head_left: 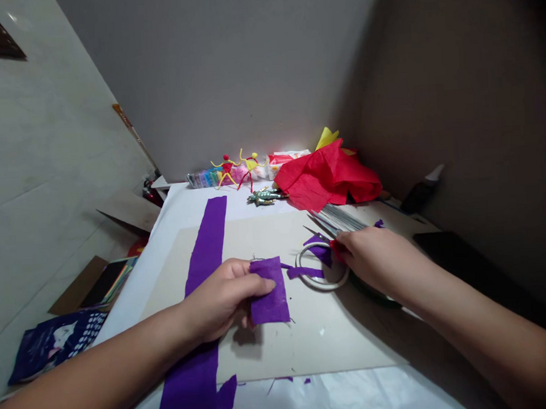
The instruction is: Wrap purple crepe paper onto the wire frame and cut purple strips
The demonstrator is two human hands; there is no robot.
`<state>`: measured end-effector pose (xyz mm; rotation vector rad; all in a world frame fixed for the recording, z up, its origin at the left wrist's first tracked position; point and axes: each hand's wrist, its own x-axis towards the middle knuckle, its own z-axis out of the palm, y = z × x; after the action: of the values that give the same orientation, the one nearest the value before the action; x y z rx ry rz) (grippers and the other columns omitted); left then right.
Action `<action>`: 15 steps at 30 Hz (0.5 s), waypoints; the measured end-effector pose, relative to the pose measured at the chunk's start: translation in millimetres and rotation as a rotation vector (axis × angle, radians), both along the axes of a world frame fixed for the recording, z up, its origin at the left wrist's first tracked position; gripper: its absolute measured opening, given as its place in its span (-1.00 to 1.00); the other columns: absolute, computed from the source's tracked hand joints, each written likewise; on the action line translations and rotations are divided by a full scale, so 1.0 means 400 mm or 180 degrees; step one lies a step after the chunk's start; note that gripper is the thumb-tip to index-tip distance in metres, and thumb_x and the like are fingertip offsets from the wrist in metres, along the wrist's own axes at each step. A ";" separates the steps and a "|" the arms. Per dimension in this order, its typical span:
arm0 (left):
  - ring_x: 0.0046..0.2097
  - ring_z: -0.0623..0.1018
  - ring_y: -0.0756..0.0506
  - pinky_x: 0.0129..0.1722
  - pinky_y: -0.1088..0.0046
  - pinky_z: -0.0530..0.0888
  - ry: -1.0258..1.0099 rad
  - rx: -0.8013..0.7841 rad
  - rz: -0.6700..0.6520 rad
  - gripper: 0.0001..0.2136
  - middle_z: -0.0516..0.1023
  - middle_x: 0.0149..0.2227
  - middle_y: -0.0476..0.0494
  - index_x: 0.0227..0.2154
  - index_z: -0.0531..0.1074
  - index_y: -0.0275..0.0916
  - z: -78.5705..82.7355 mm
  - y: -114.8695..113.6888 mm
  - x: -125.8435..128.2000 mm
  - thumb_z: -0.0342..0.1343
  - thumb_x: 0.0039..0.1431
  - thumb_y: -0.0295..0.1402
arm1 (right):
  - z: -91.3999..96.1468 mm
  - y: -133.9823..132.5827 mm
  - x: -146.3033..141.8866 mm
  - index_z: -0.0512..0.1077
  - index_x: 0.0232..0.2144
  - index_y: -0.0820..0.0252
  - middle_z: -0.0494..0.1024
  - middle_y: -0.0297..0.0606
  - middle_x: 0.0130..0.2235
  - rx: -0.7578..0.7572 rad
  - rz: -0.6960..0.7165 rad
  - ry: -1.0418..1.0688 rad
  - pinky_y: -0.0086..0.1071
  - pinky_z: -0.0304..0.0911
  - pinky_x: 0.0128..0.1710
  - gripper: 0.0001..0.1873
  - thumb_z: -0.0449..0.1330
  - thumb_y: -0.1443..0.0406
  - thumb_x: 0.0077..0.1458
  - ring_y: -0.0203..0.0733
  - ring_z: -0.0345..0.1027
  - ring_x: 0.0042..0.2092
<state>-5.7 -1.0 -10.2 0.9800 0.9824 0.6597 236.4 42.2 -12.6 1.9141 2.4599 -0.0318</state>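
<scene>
My left hand (221, 300) pinches a small rectangle of purple crepe paper (270, 306) between thumb and fingers, above the pale board (346, 342). In my right hand (380, 256) is a pair of scissors (337, 250) with red handles, its blades spread and pointing up and to the left. Part of the handles is hidden by the fingers. Just beneath the scissors lies a white tape roll (300, 277), with purple scraps (307, 271) in and across it. A long purple paper strip (212, 233) runs under my left arm.
Red crumpled paper (331, 173), two pipe-cleaner figures (251, 164) and a green-gold figurine (266, 196) lie at the back. Grey-white sticks (341, 217) lie beyond my right hand. A purple scrap (226, 393) sits near the front. A dark blue packet (54, 341) is at left.
</scene>
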 end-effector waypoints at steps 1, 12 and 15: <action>-0.77 0.24 0.14 -0.77 0.68 0.16 0.0076 0.0002 -0.0076 -0.80 0.33 -0.77 0.02 -0.69 0.38 -0.35 -0.001 -0.003 0.002 0.15 -0.10 -0.34 | 0.001 -0.001 0.000 0.45 -0.54 0.19 0.48 -0.14 -0.51 0.0014 -0.0029 -0.0053 -0.38 -0.07 -0.53 -0.77 0.03 0.33 0.05 -0.13 0.35 -0.46; -0.67 0.29 0.09 -0.63 0.61 0.26 0.1058 0.0165 -0.1114 -0.76 0.34 -0.71 0.03 -0.63 0.38 -0.30 0.021 -0.025 0.025 0.02 0.06 -0.30 | 0.027 -0.003 -0.010 0.46 -0.54 0.19 0.50 -0.12 -0.49 0.0247 -0.0115 -0.0141 -0.36 -0.03 -0.52 -0.72 0.06 0.21 0.10 -0.06 0.36 -0.43; -0.64 0.31 0.08 -0.61 0.60 0.26 0.1145 0.0278 -0.1160 -0.78 0.34 -0.69 0.03 -0.61 0.39 -0.30 0.012 -0.026 0.030 0.01 0.07 -0.32 | 0.048 -0.040 -0.040 0.50 -0.33 0.16 0.53 -0.19 -0.37 0.0232 0.0375 0.1103 -0.38 0.10 -0.40 -0.72 0.02 0.18 0.16 -0.16 0.36 -0.34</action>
<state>6.3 -11.2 -5.2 1.3456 1.0551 0.2252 220.2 26.3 6.7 1.9292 2.8245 -0.3003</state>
